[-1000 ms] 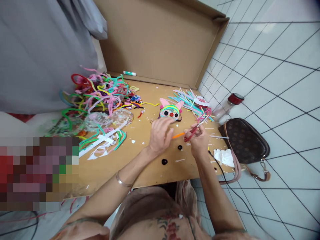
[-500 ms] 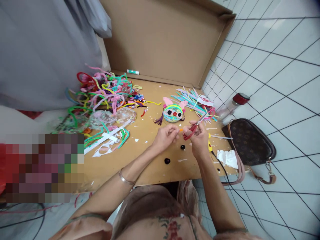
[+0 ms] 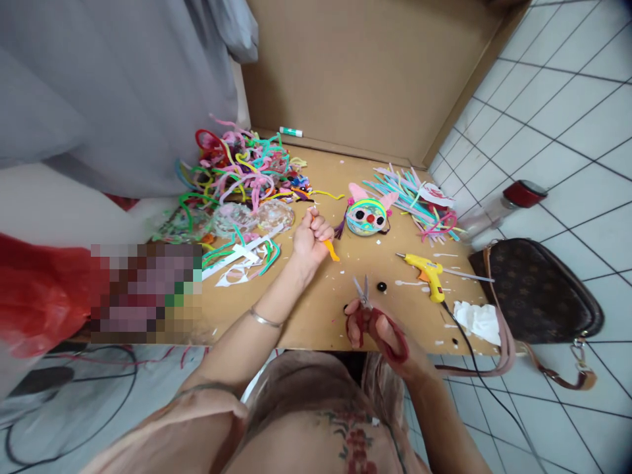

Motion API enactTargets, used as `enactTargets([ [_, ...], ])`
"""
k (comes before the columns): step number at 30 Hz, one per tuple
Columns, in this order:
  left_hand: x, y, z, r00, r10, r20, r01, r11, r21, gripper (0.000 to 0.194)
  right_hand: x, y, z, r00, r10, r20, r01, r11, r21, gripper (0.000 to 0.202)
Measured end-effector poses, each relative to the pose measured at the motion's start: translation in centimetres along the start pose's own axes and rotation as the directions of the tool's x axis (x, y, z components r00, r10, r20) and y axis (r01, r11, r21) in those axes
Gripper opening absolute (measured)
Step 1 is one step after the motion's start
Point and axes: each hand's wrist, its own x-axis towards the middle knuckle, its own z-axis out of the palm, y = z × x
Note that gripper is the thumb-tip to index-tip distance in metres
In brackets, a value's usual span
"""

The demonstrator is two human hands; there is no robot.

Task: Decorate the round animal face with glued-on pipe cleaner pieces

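Note:
My left hand [image 3: 312, 240] is closed in a fist around an orange strip [image 3: 332, 251], whose end pokes out below the fingers; whether it is felt or pipe cleaner I cannot make out. In my right hand [image 3: 378, 329], near the table's front edge, are red-handled scissors [image 3: 364, 296], their blades parted and pointing away from me. A round animal face [image 3: 366, 217] with pink ears, black eyes and a red nose lies beyond both hands. Just past the scissors sits a black button-like piece [image 3: 382, 287].
A yellow glue gun [image 3: 428, 271] lies at right, its cord running off the front edge. Pipe cleaners [image 3: 237, 164] are heaped at left, with more [image 3: 402, 197] at the back right. A brown handbag [image 3: 538, 289], clear bottle [image 3: 486, 220] and tissue [image 3: 476, 320] are on the right.
My hands have separated. The left has moved left and away from me with the orange strip; the right has come down towards me with the scissors, uncovering the glue gun. The view has shifted.

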Motion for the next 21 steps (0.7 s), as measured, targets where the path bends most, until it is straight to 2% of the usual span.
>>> enactTargets([
  [5,0.0,-0.5,-0.2,1.000,-0.009,-0.019,0.009,1.000,0.000,0.042,1.3,0.1,0.5,1.000,-0.002,-0.005,0.001,0.998,-0.066,0.049],
  [12,-0.5,-1.2,-0.2,0.999,-0.052,0.008,0.052,0.999,0.005,0.042,2.9,0.6,1.1,0.996,-0.030,-0.086,0.030,1.000,-0.001,0.045],
  [16,-0.6,-1.4,-0.2,0.998,-0.061,0.016,0.060,0.998,0.017,0.042,3.0,0.5,1.0,0.991,-0.070,-0.113,0.069,0.998,-0.015,0.043],
  [21,-0.5,-1.2,-0.3,0.999,-0.019,-0.031,0.020,0.999,0.030,0.041,2.4,0.6,1.3,0.994,-0.019,-0.108,0.021,1.000,0.011,0.044],
])
